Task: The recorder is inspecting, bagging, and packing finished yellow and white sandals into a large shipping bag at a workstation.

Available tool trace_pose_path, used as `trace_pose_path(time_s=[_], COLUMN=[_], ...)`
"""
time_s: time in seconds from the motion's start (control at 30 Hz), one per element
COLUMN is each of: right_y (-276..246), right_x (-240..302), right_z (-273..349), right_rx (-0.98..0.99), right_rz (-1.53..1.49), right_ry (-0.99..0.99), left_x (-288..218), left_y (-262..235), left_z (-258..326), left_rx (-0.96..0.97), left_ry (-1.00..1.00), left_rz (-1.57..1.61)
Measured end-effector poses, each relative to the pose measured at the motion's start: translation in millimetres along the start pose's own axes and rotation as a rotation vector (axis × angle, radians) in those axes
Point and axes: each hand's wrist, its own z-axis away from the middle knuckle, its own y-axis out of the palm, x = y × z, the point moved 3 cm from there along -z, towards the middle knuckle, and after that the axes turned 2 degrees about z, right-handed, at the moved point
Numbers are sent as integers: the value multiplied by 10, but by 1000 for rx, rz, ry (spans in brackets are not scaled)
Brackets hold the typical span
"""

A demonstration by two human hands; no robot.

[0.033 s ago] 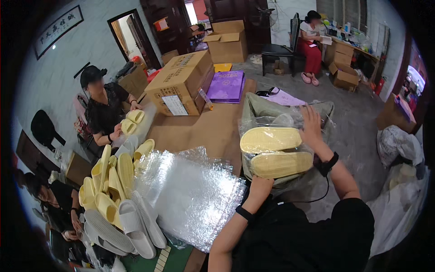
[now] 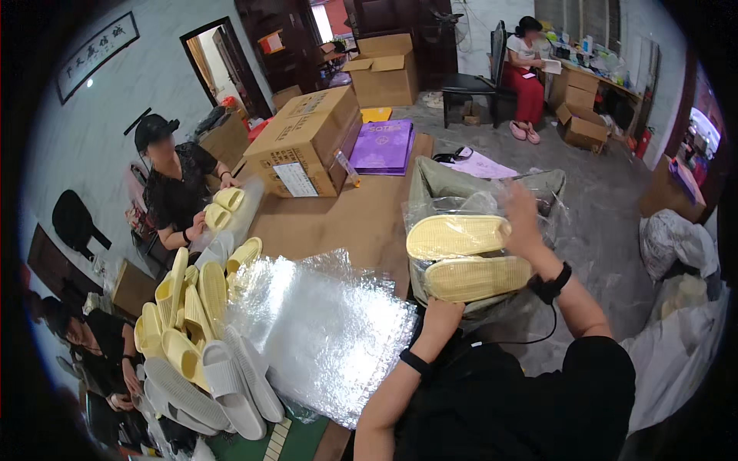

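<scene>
place: small packing workshop
boxes: cardboard cartons stacked on the table and floor
stock: piles of yellow slippers, clear bags
people: several workers seated around, bagging slippers

Pale yellow ribbed slippers in clear bag.

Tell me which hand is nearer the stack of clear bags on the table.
Left. The left hand grips the bagged yellow slippers from below, just right of the stack of clear bags; the right hand is farther right, up at the bag's top.
</scene>
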Motion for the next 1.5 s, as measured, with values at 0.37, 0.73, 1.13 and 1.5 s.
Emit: trace_pose_path(time_s=[0.37, 0.73, 1.13, 1.5], right_y=[539, 900, 1281, 1940], right_x=[495, 601, 428, 847], right_z=[503, 684, 1060, 856], right_rx=[633, 394, 787, 1040], right_rz=[314, 233, 251, -100], right_ry=[-384, -526, -615, -882], left_x=[-25, -20, -116, -144], left_y=[-27, -132, -146, -147], left_z=[20, -31, -74, 11], left_rx=[132, 176, 136, 159], left_ry=[-42, 81, 264, 234], left_rz=[-96, -62, -28, -43])
